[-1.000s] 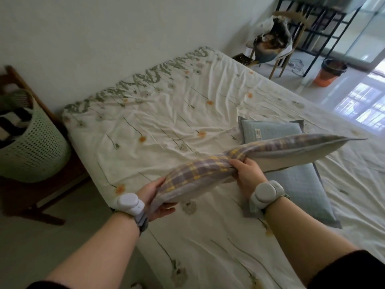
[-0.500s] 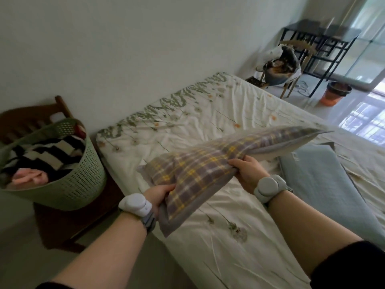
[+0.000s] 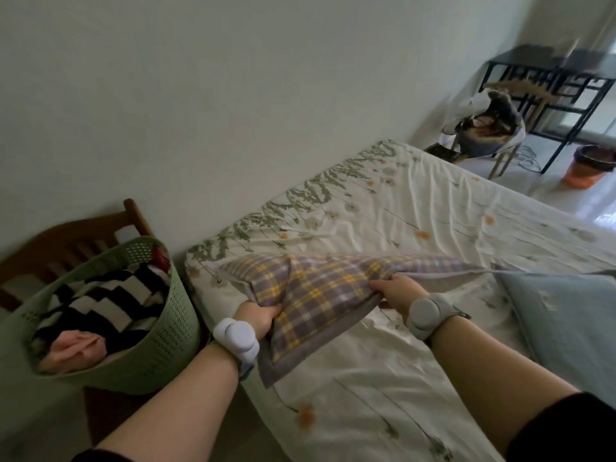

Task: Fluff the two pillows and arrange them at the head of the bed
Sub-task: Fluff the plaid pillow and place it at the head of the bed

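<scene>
A purple and yellow plaid pillow (image 3: 320, 285) hangs just above the near left corner of the bed (image 3: 416, 345), close to the wall end. My left hand (image 3: 258, 316) grips its near edge from below. My right hand (image 3: 396, 290) clutches the same edge further right. A light blue pillow (image 3: 563, 321) lies flat on the floral sheet at the right, partly cut off by the frame edge.
A green laundry basket (image 3: 160, 348) full of clothes sits on a wooden chair (image 3: 73, 241) left of the bed. At the far end stand a chair with bags (image 3: 490, 125), a black metal table (image 3: 560, 81) and an orange bin (image 3: 590, 165).
Both hands carried the plaid pillow left and toward the wall end of the bed, lowering it close to the sheet. The view swung left, so the blue pillow now sits at the right edge.
</scene>
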A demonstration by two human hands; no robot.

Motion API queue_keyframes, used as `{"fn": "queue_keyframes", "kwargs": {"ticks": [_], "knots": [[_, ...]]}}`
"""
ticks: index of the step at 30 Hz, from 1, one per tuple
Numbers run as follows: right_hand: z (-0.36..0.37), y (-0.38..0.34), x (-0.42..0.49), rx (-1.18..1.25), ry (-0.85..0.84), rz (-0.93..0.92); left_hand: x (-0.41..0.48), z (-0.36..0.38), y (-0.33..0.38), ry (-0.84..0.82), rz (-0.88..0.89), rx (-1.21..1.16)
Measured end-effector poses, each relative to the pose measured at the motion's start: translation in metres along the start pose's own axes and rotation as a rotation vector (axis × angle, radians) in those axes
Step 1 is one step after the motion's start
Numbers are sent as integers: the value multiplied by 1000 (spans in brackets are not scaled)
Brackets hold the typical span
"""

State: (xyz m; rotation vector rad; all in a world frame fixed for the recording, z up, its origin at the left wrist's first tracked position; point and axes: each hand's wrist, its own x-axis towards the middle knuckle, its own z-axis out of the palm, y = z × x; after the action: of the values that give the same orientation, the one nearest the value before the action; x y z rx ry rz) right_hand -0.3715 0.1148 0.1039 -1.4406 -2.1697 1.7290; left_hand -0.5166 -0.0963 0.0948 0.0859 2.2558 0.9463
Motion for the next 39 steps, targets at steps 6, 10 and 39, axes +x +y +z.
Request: {"fn": "queue_keyframes", "kwargs": {"ticks": [6, 10, 39], "knots": [[27, -40, 61, -187, -10, 18, 62, -29, 20, 35, -20, 10], [60, -78, 117, -208, 14, 0, 126, -57, 29, 42, -17, -22], [236, -135, 460, -342, -1, 77, 507, -86, -2, -3, -162, -215]]}}
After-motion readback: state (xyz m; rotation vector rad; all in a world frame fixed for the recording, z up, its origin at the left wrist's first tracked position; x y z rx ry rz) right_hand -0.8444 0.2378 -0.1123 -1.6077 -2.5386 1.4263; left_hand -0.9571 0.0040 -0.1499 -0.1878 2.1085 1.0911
